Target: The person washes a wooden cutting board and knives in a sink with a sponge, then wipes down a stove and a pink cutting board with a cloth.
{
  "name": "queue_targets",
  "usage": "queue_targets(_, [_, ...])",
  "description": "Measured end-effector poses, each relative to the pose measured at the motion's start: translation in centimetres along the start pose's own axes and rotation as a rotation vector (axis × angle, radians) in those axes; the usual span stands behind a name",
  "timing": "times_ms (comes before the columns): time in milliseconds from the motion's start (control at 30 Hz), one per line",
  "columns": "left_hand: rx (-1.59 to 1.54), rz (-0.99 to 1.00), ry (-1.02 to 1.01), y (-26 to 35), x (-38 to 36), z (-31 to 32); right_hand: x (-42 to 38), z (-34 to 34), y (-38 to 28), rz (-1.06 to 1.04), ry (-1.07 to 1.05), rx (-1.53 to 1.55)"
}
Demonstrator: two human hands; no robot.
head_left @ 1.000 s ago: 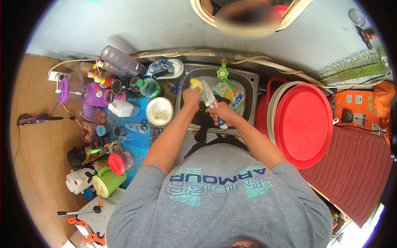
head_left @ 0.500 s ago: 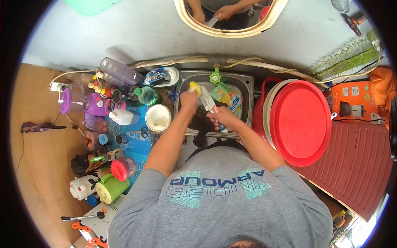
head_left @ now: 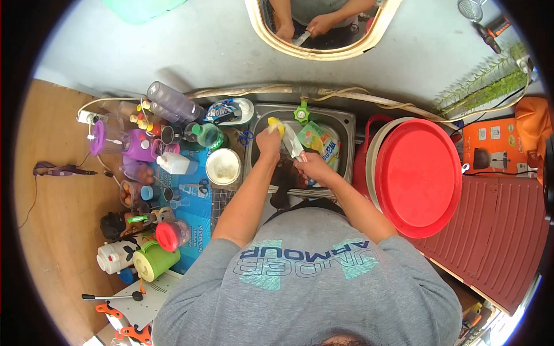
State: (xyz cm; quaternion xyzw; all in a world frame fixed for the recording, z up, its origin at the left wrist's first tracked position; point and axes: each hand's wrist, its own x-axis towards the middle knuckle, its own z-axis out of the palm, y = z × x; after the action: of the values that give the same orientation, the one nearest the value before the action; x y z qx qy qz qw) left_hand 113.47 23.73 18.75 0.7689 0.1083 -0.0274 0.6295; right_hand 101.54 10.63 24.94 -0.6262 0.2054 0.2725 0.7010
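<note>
Over the metal sink, my left hand is closed around a yellow sponge. The sponge lies right at the tip end of a knife with a broad, pale blade. My right hand grips this knife by its handle, mostly hidden by my fingers, and the blade points away from me. Behind the knife, a green and yellow soap pouch leans in the sink. A green tap stands at the sink's back edge.
Large red and beige tubs crowd the sink's right side. To the left stand a white bowl, a green-capped bottle, a white bottle and a green jug. A framed mirror hangs on the wall ahead.
The whole view has shifted slightly. My left hand with the sponge has moved a little along the blade end, and both hands keep their holds.
</note>
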Motion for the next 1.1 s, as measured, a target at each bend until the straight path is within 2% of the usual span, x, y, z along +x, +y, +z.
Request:
queue_targets(67, [-0.219,-0.074,-0.003,-0.6,0.0,0.0,0.2,-0.3,0.4,-0.034,0.008,-0.057])
queue_targets(200, [-0.322,-0.020,-0.147,0.3,-0.1,-1.8,-0.3,-1.4,-0.2,-0.021,-0.024,-0.041])
queue_targets(267, [0.248,0.302,-0.116,1.1,-0.3,-2.9,-0.6,-1.6,-0.7,0.022,-0.055,0.000])
queue_targets(300, [0.254,0.304,-0.122,1.5,-0.6,-2.9,-0.6,-1.5,-0.7,0.009,-0.060,-0.037])
queue_targets(367, [0.357,0.329,-0.002,2.0,-0.9,-2.5,-0.4,-1.6,-0.8,-0.009,-0.064,-0.070])
queue_targets(433, [0.364,0.327,0.005,2.3,-0.7,-2.5,0.2,-1.6,-0.7,-0.090,-0.021,-0.257])
queue_targets(467, [0.369,0.318,0.015,1.9,-0.4,-2.5,0.5,-1.5,-0.5,-0.094,-0.021,-0.254])
queue_targets(533, [0.303,0.282,-0.024,0.5,0.4,-2.7,0.9,-1.4,-0.2,-0.318,0.130,-0.641])
queue_targets(600, [0.240,0.246,-0.065,1.2,0.0,-3.1,0.9,-1.3,-0.4,-0.348,0.155,-0.673])
queue_targets(667, [0.154,0.402,0.087,2.9,-1.6,-3.5,0.6,-1.3,-0.8,-0.376,0.186,-0.699])
queue_targets(700, [0.160,0.407,0.077,2.7,-1.6,-3.6,0.3,-1.4,-1.1,-0.357,0.185,-0.696])
queue_targets(767, [0.232,0.492,0.195,2.4,-1.6,-3.5,-0.4,-1.2,-1.4,-0.334,0.194,-0.683])
queue_targets(867, [0.281,0.470,0.215,2.2,-1.9,-3.6,-0.9,-0.3,-1.0,-0.344,0.308,-0.734])
queue_targets(933, [0.274,0.423,0.209,2.0,-2.2,-3.8,-0.8,0.2,-0.5,-0.380,0.397,-0.883])
queue_targets(967, [0.267,0.374,0.208,1.8,-2.2,-4.0,-0.8,0.2,-0.5,-0.382,0.398,-0.878])
queue_targets(1100, [0.378,0.390,0.224,1.5,-1.1,-5.5,-0.8,-0.8,-0.4,-0.345,0.415,-1.005])
